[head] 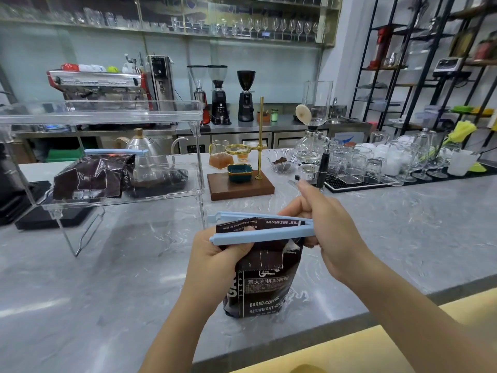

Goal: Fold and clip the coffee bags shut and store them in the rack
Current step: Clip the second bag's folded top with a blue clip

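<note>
The table (107,278) edge runs nearest, a yellow strip below it, and the bag (265,281) is stood upright close to that edge. The bag's upper left side is gripped by the left hand (217,261), fingers curled round it just under the fold. The hinge end of the blue clip (258,228) is pinched by the right hand (326,227). The clip's two bars are spread at the left, free end, and the folded top of the bag is caught between them; the latch is not yet closed.

For a good seal, it is judged that the fold should be kept flat and pushed fully toward the hinge, the bars kept level across the whole width, and the free ends then pressed together by the left thumb until latched. The bag should be steadied low, since it is set near the table edge and could be tipped off.

The rack (113,114) is stood well apart to the left rear, with one clipped bag (91,176) already laid on its lower shelf. Open room is seen beside that bag to the right. The path there is broad bare marble; the wooden stand (239,185) and the glasses (376,162) lie behind and right, away from it. The rack's front lip should be cleared on entry.
</note>
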The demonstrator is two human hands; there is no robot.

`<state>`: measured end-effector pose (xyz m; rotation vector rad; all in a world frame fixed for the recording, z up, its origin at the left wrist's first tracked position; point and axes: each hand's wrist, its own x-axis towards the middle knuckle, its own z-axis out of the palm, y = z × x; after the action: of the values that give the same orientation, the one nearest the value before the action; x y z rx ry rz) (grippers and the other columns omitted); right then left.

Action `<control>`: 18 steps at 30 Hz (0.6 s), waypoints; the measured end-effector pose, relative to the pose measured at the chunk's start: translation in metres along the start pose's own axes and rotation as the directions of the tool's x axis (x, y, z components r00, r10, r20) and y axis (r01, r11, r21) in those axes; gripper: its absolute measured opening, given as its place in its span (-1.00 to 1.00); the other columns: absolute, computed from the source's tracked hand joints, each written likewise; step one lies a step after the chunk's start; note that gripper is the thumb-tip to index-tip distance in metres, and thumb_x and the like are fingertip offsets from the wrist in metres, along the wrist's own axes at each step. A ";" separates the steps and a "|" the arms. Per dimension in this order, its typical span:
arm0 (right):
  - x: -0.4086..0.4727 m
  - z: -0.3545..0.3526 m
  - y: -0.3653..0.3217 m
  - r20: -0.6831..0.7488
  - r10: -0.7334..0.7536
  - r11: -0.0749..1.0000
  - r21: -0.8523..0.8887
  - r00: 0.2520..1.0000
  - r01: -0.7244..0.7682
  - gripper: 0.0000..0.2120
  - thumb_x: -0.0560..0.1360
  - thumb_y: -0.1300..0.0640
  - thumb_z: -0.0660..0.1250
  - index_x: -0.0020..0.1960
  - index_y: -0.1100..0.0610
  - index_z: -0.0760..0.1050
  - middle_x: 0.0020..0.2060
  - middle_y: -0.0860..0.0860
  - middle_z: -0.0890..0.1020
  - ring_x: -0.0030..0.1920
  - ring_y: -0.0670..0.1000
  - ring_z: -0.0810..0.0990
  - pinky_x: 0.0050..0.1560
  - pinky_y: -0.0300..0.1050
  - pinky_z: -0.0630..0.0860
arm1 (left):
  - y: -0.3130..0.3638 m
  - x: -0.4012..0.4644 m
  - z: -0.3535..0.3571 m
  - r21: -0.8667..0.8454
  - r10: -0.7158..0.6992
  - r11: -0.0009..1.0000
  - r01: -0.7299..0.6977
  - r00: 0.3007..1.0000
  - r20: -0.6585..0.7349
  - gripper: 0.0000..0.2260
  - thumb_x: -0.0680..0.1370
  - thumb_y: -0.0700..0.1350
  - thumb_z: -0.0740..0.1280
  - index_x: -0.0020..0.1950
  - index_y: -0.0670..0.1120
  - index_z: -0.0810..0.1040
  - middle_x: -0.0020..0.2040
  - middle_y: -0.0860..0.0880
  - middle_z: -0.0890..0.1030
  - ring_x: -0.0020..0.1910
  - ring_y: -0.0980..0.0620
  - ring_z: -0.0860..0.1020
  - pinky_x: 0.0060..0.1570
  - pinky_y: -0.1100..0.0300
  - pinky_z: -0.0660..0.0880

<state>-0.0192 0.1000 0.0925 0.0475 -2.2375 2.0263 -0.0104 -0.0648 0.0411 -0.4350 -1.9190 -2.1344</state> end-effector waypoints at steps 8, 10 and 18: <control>-0.003 0.016 0.006 -0.106 -0.069 0.996 0.047 0.992 0.074 -0.30 0.62 -0.18 0.00 -0.48 0.15 0.57 -0.50 0.09 0.57 -0.44 -0.02 0.48 -0.29 -0.06 0.42 | -0.003 -0.001 -0.001 0.038 -0.021 0.999 0.022 0.999 -0.031 -0.83 0.54 -0.23 0.42 -0.24 -0.26 0.65 -0.32 -0.06 0.68 -0.31 0.06 0.64 -0.27 0.20 0.58; -0.005 0.022 0.008 -0.120 -0.062 0.990 0.118 0.991 0.076 -0.31 0.61 -0.21 -0.02 -0.47 0.11 0.57 -0.46 0.08 0.59 -0.38 0.02 0.48 -0.29 -0.05 0.39 | -0.002 -0.002 0.000 0.031 -0.057 0.998 0.058 0.998 -0.039 -0.80 0.56 -0.30 0.36 -0.25 -0.21 0.67 -0.35 0.01 0.70 -0.34 0.12 0.64 -0.30 0.28 0.59; -0.015 0.026 0.022 -0.112 -0.129 0.961 0.232 0.985 0.152 -0.33 0.50 -0.31 -0.04 -0.30 0.09 0.69 -0.29 0.14 0.73 -0.17 0.19 0.67 0.06 0.21 0.55 | 0.005 -0.004 0.003 -0.124 -0.077 0.989 0.078 0.997 0.012 -0.89 0.45 -0.17 0.46 -0.26 -0.07 0.76 -0.31 -0.03 0.74 -0.32 0.06 0.71 -0.32 0.24 0.61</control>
<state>-0.0088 0.0754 0.0668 0.1252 -1.8660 2.1596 -0.0049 -0.0623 0.0448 -0.3979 -1.8418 -2.3138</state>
